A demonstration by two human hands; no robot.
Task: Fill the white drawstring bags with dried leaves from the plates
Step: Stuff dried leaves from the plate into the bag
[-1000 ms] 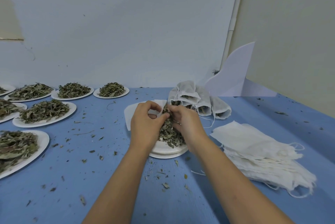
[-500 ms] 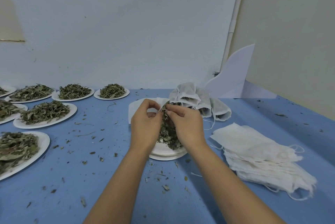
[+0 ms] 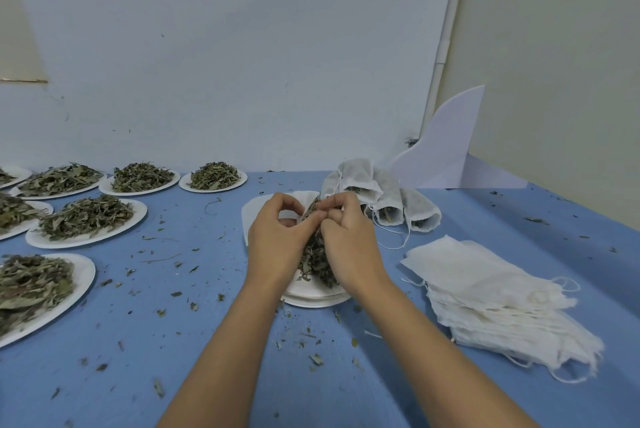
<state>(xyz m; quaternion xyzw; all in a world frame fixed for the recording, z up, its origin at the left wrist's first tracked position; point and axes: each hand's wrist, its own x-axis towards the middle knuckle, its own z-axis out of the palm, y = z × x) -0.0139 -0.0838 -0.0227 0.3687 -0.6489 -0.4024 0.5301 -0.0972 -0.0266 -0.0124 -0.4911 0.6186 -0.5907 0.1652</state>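
Head view, the only one on offer. A white drawstring bag (image 3: pixel 300 200) is held open at its mouth by the left hand (image 3: pixel 277 237), with the grip closed on the cloth edge in a pinch. A clump of dried leaves (image 3: pixel 317 256) is pinched in the right hand (image 3: pixel 349 240), fingers curled. It's held right at the bag's mouth, above the plate (image 3: pixel 313 298) mid-way across the blue surface (image 3: pixel 173 323).

Filled bags (image 3: pixel 381 192) are piled just behind, and an empty stack (image 3: pixel 491 292) is laid to the right.

What could go wrong: the mouth looks narrow and floppy. Brittle leaves could easily get crushed or spilled past the rim if it's let sag. Plenty of crumbs are scattered around as it is.
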